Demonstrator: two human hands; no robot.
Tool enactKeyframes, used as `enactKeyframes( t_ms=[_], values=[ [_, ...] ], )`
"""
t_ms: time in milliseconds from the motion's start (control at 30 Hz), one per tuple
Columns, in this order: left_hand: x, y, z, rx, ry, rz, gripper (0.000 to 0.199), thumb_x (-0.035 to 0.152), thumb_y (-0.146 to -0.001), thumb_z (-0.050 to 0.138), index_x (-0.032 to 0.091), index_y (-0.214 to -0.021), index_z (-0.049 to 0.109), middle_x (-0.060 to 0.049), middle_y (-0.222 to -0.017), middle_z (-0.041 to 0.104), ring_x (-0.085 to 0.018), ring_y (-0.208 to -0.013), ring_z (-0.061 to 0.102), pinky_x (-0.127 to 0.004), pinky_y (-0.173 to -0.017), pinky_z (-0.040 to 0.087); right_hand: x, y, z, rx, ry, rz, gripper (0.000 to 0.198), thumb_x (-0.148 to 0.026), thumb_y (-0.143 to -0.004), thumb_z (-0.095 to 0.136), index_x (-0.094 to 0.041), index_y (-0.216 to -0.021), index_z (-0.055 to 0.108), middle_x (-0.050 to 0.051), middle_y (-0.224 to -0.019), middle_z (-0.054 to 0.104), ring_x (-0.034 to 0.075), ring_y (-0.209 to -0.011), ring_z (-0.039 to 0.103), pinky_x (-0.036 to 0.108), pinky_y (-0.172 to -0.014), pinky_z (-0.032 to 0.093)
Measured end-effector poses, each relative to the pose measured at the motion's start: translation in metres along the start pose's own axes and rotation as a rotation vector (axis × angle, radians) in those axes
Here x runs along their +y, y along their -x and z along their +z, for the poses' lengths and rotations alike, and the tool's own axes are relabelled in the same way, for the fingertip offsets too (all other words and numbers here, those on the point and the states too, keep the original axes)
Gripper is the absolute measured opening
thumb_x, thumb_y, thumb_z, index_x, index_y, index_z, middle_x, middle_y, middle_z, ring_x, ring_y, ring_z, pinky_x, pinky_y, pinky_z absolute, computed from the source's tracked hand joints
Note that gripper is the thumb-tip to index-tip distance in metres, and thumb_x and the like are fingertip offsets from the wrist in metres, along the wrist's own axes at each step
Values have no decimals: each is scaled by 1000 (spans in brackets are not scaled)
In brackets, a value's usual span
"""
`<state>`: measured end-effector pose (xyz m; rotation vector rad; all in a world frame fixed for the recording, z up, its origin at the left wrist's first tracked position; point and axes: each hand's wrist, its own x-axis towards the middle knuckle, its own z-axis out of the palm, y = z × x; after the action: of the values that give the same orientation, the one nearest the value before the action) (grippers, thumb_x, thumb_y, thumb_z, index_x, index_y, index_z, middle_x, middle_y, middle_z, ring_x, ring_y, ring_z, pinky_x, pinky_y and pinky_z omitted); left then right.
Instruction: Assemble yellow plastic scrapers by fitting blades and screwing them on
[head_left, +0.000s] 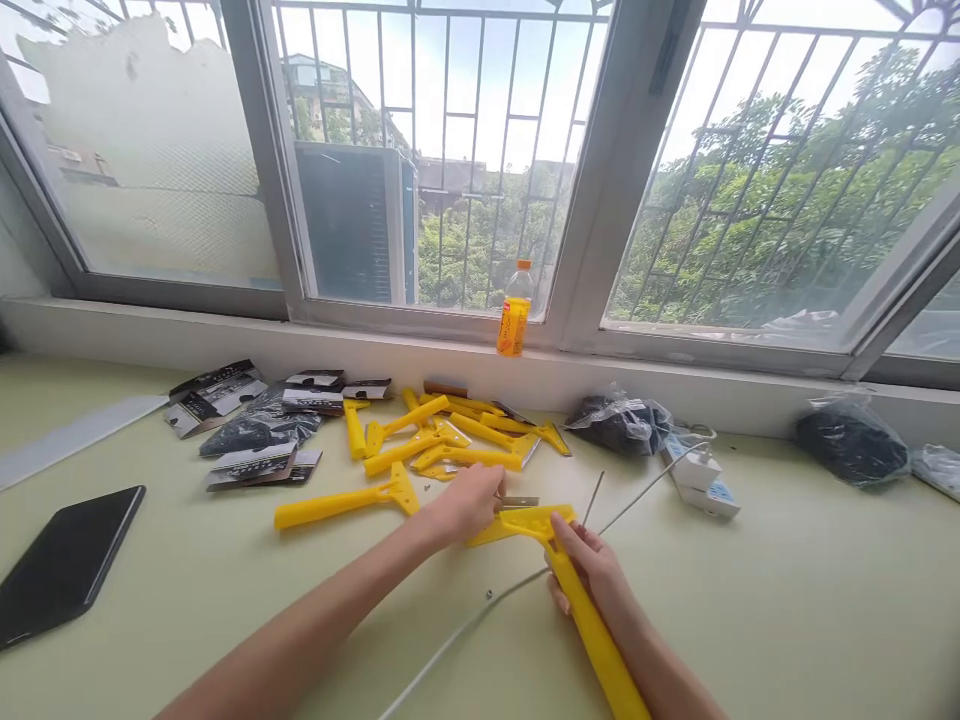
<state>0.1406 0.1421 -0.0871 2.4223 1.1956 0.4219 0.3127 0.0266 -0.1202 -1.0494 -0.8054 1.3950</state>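
Observation:
My right hand (596,565) is wrapped round the long handle of a yellow scraper (592,630), with its wide head towards my left hand. A thin dark rod (592,498) sticks up beside the right fingers; its lower end is hidden. My left hand (469,505) reaches in over the table with its fingers curled down and mostly hidden. Just right of those fingers lies a flat metal blade (520,502). Below them a flat yellow piece (487,533) shows, partly behind the scraper head. Another yellow scraper (337,505) lies left of my left hand.
Several yellow scrapers (405,462) are piled behind my hands. A grey cable (465,630) crosses the table to a power strip (701,480). A small nut (490,594) lies in front. Around stand packaging cards (251,465), black bags (619,422), a tablet (67,560) and a bottle (514,315).

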Motion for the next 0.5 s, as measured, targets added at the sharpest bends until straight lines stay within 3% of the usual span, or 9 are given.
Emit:
enactKeyframes(
  t_ms=[100, 133, 233, 367, 500],
  values=[
    [-5, 11, -15, 96, 148, -22, 31, 26, -92, 46, 16, -117, 61, -6, -94, 66, -14, -81, 58, -24, -72, 45, -1, 2, 4, 14, 73, -20, 60, -67, -69, 79, -17, -82, 50, -5, -61, 55, 8, -31, 49, 17, -31, 27],
    [-5, 18, -21, 148, 330, -41, 35, 32, -93, 48, 17, -122, 60, -4, -87, 65, -12, -76, 57, -22, -68, 43, -1, 3, 6, 3, 103, -23, 60, -69, -70, 78, -17, -81, 49, -5, -60, 55, 8, -31, 49, 17, -31, 28],
    [-4, 51, -31, 169, 730, -54, 39, 46, -85, 65, 15, -108, 69, -4, -86, 67, -11, -76, 57, -20, -68, 43, 2, 7, 12, -55, 181, -28, 60, -71, -72, 74, -17, -80, 49, -6, -57, 52, 8, -31, 47, 18, -32, 31],
    [1, 98, -12, 76, 990, -196, 40, 45, -74, 78, 13, -97, 74, -7, -94, 72, -14, -85, 63, -22, -76, 48, 8, 17, 21, -160, 291, 30, 58, -71, -74, 72, -17, -81, 51, -6, -62, 48, 7, -36, 46, 20, -33, 39],
    [2, 112, 16, 95, 1088, -238, 40, 44, -71, 81, 10, -90, 72, -9, -93, 72, -16, -88, 65, -27, -84, 51, 13, 28, 27, -166, 437, 81, 56, -69, -77, 71, -17, -83, 53, -5, -65, 43, 8, -47, 44, 21, -35, 45]
  ],
)
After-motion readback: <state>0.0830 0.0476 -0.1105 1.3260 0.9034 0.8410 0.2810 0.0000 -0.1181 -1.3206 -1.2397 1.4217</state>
